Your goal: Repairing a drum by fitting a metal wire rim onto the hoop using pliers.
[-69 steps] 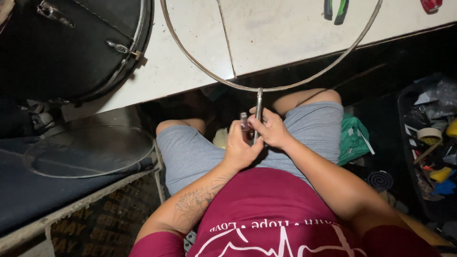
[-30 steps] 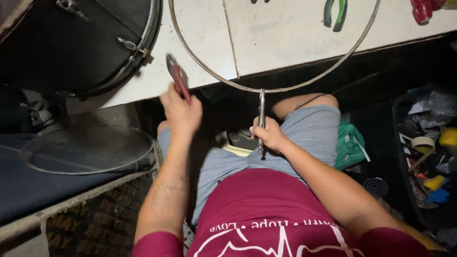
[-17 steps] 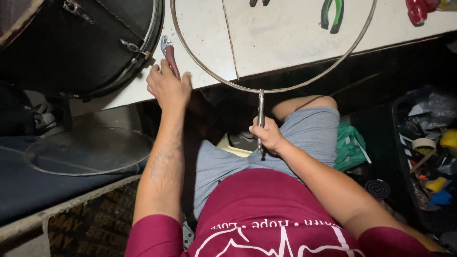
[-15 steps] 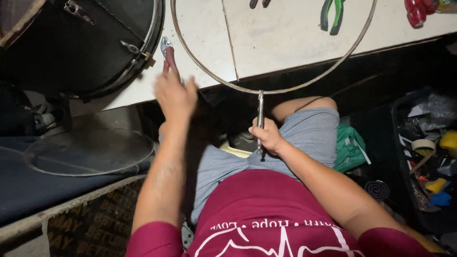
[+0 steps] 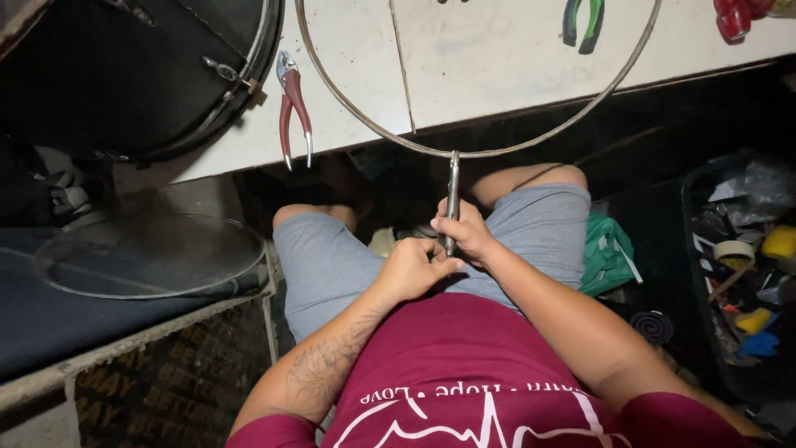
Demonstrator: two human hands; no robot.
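Metal rod (image 5: pixel 453 187) upright in closed right hand (image 5: pixel 467 236), left hand (image 5: pixel 414 267) curled, touching its lower end, over the lap.

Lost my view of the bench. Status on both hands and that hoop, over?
Right hand gripping metal rod joined to wire hoop. Left hand closed beside it, at rod's lower end. Red-handled pliers on tabletop, clear of hoop.
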